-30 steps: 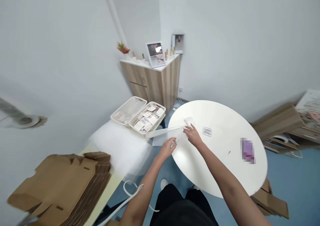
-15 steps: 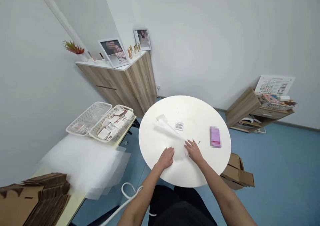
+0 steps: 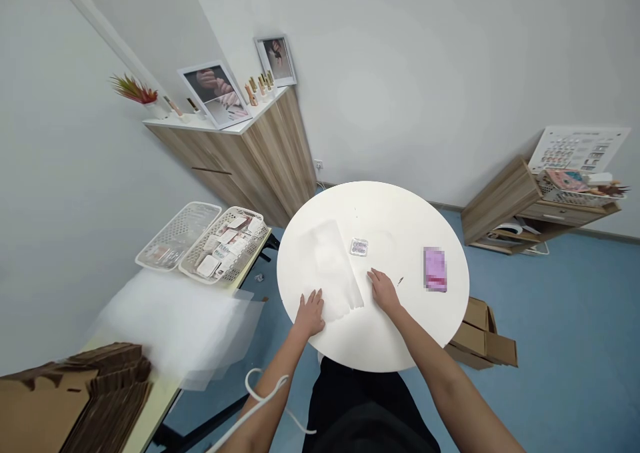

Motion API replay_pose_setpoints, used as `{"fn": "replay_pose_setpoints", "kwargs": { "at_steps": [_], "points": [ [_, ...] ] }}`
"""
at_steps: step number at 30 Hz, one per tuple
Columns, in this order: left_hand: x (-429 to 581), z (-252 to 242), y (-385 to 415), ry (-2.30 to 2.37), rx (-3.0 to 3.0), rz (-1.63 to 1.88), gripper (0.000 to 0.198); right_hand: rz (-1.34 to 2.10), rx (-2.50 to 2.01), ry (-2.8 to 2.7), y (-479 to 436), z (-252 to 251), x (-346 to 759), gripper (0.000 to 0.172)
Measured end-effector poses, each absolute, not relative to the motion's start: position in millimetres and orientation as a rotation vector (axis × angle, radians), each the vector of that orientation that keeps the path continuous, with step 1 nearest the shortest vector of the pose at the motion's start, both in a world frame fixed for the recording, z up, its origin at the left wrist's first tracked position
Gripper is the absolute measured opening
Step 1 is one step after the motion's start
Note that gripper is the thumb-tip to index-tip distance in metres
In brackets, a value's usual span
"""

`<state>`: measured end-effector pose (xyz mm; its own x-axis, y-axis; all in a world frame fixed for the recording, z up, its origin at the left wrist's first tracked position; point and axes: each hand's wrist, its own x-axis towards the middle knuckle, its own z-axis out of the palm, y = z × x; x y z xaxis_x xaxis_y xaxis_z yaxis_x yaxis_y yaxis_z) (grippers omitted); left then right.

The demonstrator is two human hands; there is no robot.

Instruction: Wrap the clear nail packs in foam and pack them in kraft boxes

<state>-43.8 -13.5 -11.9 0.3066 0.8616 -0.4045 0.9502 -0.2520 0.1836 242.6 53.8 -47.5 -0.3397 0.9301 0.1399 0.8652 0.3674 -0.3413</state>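
Observation:
A thin, whitish translucent sheet (image 3: pixel 330 266) lies spread on the left half of the round white table (image 3: pixel 415 333). My left hand (image 3: pixel 311 311) rests on its lower left edge with fingers spread. Just beyond the sheet's right edge, my right hand (image 3: pixel 384 290) hovers over or touches the tabletop, fingers stretched forward and nothing visible in them. Ahead of that hand sits a small clear flat case (image 3: pixel 359 247) with rows of little pieces inside. A purple item (image 3: pixel 435 269), blurred by pixelation, lies on the table's right side.
To the left, a side table holds a stack of translucent sheets (image 3: pixel 175 326), two white baskets (image 3: pixel 220 249) and folded brown cardboard (image 3: pixel 110 393). Cardboard boxes (image 3: pixel 485 336) stand on the floor at right. A white cable (image 3: pixel 265 399) hangs near my left arm.
The sheet, lifted and folded over before, now lies flat further left. My left hand has moved left along it, and my right hand has let go of its edge.

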Motion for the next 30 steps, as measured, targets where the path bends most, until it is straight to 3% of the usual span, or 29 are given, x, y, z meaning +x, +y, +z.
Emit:
{"fn": "replay_pose_setpoints", "kwargs": {
  "at_steps": [5, 14, 20, 25, 30],
  "points": [
    [-29, -14, -7, 1.687, 2.200, -0.129, 0.067, 0.380, -1.708, -2.316, 103, -50, 239, 0.053],
    [-1, -46, -5, 1.690, 2.258, 0.090, 0.080, 0.503, -1.664, -2.429, 187, -62, 219, 0.078],
    [-5, -39, -7, 1.645, 2.283, 0.135, 0.085, 0.502, -1.632, -2.463, 203, -58, 226, 0.070],
    [-24, -33, -28, 1.749, 2.260, 0.269, 0.070, 0.452, -1.440, -2.288, 177, -37, 212, 0.068],
    [-47, -38, -56, 1.724, 2.224, 0.317, 0.048, 0.636, -1.041, -2.490, 118, -25, 169, 0.067]
  ]
}}
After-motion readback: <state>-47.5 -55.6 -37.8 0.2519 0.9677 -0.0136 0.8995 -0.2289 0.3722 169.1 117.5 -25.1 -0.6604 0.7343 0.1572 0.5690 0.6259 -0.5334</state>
